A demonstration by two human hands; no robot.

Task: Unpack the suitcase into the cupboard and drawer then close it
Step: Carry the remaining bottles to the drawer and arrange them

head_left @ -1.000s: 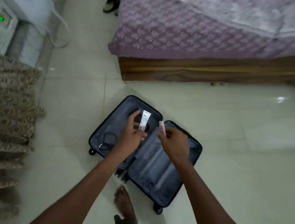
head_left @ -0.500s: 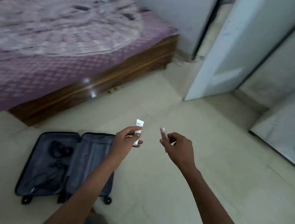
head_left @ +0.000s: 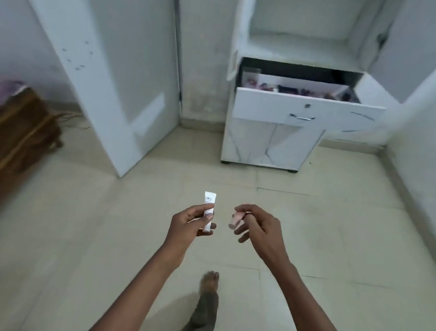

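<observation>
Left hand [head_left: 190, 222] gripped a white tube [head_left: 208, 209], upright. Right hand [head_left: 257, 227] pinched a small pink tube [head_left: 235, 220]. Drawer [head_left: 308, 109] stood open ahead.

- The room is lit softly and evenly; no hard glare is seen on the floor [head_left: 336, 240].
- A faint shadow is cast around the foot [head_left: 210, 282].
- Motion blur is smeared across the door [head_left: 131, 62] and bed frame [head_left: 13, 133].
- Straight lines are bowed outward at the edges by the wide lens.
- The drawer [head_left: 304, 110] contents are left indistinct.
</observation>
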